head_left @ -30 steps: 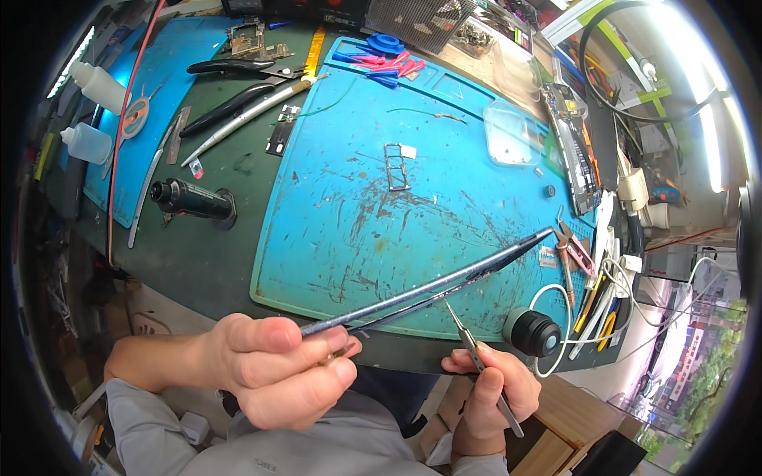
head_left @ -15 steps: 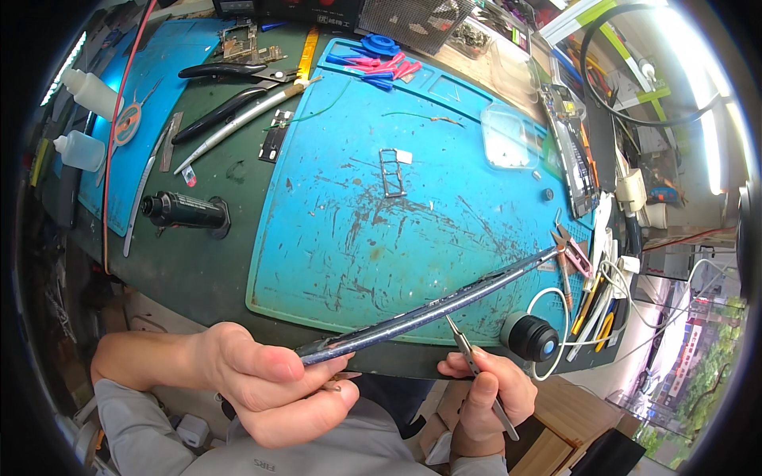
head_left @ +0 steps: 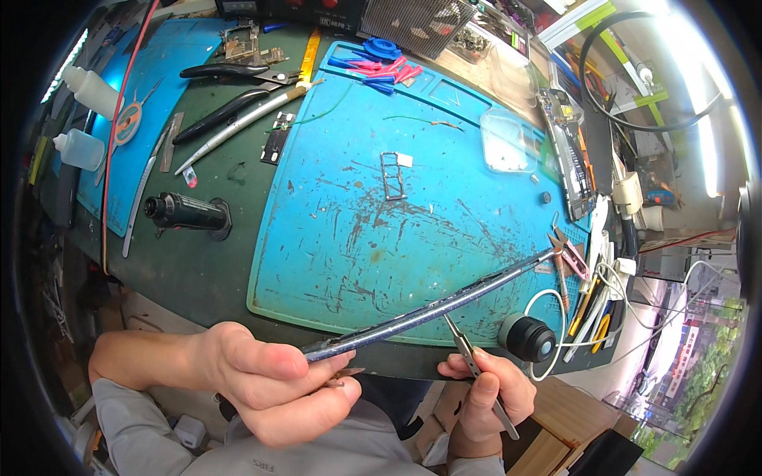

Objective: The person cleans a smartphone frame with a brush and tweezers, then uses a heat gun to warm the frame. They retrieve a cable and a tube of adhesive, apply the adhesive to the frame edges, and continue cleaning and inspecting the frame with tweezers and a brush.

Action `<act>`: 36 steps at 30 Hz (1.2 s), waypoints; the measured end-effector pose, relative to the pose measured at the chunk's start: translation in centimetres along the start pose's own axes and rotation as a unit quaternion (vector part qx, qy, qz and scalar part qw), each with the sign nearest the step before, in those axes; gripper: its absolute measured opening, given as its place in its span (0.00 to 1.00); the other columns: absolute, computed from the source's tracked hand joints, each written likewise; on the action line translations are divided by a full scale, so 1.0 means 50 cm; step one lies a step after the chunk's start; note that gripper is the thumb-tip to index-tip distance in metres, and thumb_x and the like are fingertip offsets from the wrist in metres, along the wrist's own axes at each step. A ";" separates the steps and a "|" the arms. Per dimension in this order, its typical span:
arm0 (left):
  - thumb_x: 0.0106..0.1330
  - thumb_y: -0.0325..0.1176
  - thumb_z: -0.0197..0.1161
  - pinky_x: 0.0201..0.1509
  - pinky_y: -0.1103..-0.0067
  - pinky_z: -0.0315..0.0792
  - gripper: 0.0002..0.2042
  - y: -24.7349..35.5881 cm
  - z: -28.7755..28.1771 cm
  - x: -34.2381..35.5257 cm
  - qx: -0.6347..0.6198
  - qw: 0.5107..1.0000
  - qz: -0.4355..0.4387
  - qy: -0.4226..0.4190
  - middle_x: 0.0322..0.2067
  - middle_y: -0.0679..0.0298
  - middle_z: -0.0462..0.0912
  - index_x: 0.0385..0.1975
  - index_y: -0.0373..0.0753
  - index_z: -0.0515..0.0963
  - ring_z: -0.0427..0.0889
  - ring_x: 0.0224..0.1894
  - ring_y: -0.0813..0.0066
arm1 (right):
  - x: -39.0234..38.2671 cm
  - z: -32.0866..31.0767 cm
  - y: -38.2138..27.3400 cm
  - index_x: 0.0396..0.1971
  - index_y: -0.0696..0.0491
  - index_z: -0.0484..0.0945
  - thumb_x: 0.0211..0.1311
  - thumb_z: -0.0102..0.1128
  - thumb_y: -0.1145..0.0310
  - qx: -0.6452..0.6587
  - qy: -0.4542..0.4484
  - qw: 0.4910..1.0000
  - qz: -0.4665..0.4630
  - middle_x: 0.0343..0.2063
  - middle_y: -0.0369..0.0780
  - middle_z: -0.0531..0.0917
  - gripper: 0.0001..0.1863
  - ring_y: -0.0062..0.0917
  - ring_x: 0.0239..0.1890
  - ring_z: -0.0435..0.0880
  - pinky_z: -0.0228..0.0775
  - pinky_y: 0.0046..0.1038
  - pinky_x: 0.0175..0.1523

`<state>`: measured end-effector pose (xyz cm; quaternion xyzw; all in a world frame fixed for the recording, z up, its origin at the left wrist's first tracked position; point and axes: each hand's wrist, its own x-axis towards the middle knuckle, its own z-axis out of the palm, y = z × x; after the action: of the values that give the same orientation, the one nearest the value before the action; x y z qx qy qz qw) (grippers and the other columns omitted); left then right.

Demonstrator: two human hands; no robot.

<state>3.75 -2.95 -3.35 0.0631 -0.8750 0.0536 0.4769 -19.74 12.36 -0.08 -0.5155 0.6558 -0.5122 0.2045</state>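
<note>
My left hand [head_left: 270, 381] grips a long, thin, dark blue device [head_left: 444, 303] seen edge-on, slanting up to the right. A small pointed metal piece [head_left: 349, 373] shows among those fingers, partly hidden. Steel tweezers [head_left: 468, 353] are pinched in my right hand [head_left: 496, 397], their tips at or just below the device's lower edge; contact is unclear. Beyond the device, a small metal frame [head_left: 392, 178] with a white square piece lies on the scratched blue mat [head_left: 317, 254].
Pliers [head_left: 214, 115], a black cylindrical tool [head_left: 182, 210] and white bottles [head_left: 79, 151] stand or lie left. Pink and blue pieces [head_left: 385, 71] lie at the back. A clear box [head_left: 508, 143], black round lens housing [head_left: 528, 337], cutters [head_left: 571, 254] and white cables [head_left: 627, 293] line the right.
Since a second ago, the device has turned in my left hand and its far end has dropped. Both hands have shifted slightly left. The last half second shows almost no movement.
</note>
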 end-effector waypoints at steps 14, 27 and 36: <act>0.59 0.21 0.77 0.72 0.75 0.62 0.21 0.000 0.003 -0.004 0.002 1.000 0.001 0.002 0.44 0.78 0.67 0.35 0.53 0.68 0.76 0.38 0.90 | -0.001 -0.008 0.009 0.45 0.62 0.83 0.75 0.63 0.57 -0.027 -0.018 0.998 -0.047 0.28 0.50 0.88 0.19 0.35 0.25 0.90 0.85 0.30 0.32; 0.67 0.20 0.66 0.74 0.77 0.60 0.14 -0.004 -0.002 0.008 -0.018 1.000 0.012 -0.003 0.44 0.80 0.69 0.36 0.49 0.68 0.80 0.41 0.95 | 0.002 -0.005 0.000 0.43 0.62 0.83 0.77 0.59 0.54 -0.030 -0.012 0.999 -0.025 0.27 0.50 0.88 0.22 0.35 0.24 0.90 0.85 0.30 0.31; 0.62 0.22 0.64 0.75 0.78 0.63 0.13 0.008 -0.004 0.003 -0.027 1.000 -0.015 0.000 0.47 0.81 0.76 0.42 0.44 0.71 0.81 0.46 0.94 | 0.005 -0.007 0.000 0.45 0.62 0.85 0.77 0.60 0.64 -0.001 -0.024 1.000 -0.016 0.31 0.47 0.91 0.15 0.34 0.31 0.93 0.87 0.28 0.38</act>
<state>3.77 -2.53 -3.14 0.0635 -0.8750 0.0230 0.4794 -20.12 12.30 0.09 -0.5383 0.6433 -0.5017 0.2116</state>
